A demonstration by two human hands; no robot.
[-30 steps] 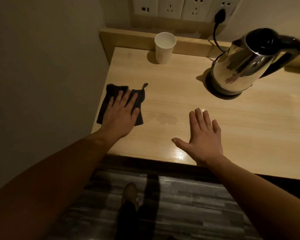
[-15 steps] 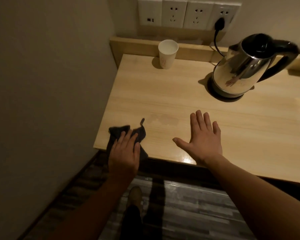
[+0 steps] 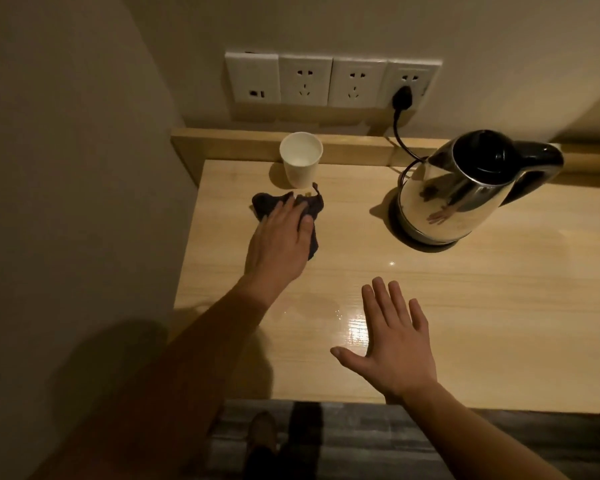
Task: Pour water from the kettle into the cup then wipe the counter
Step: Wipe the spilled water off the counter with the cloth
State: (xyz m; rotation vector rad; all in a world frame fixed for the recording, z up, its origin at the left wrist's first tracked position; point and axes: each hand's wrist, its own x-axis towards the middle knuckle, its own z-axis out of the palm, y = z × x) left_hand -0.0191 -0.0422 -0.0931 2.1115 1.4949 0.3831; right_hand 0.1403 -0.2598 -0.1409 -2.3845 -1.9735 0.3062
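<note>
A white paper cup [image 3: 301,158] stands upright at the back left of the light wooden counter [image 3: 482,306]. A steel kettle [image 3: 465,188] with a black lid and handle sits on its base at the back right. My left hand [image 3: 279,242] presses flat on a dark crumpled cloth [image 3: 267,202] just in front of the cup, its fingers over most of the cloth. My right hand [image 3: 392,337] lies flat and spread on the counter near the front edge, holding nothing. A faint wet patch [image 3: 312,310] shines between my arms.
A row of white wall sockets [image 3: 329,81] sits above the counter, and the kettle's black cord [image 3: 400,133] runs from the right one. A wall [image 3: 66,168] bounds the counter's left side. Dark floor [image 3: 361,445] and a shoe [image 3: 262,431] show below the front edge.
My left hand has pushed the cloth from the front left edge of the counter up to just in front of the cup. The right hand has stayed flat in place.
</note>
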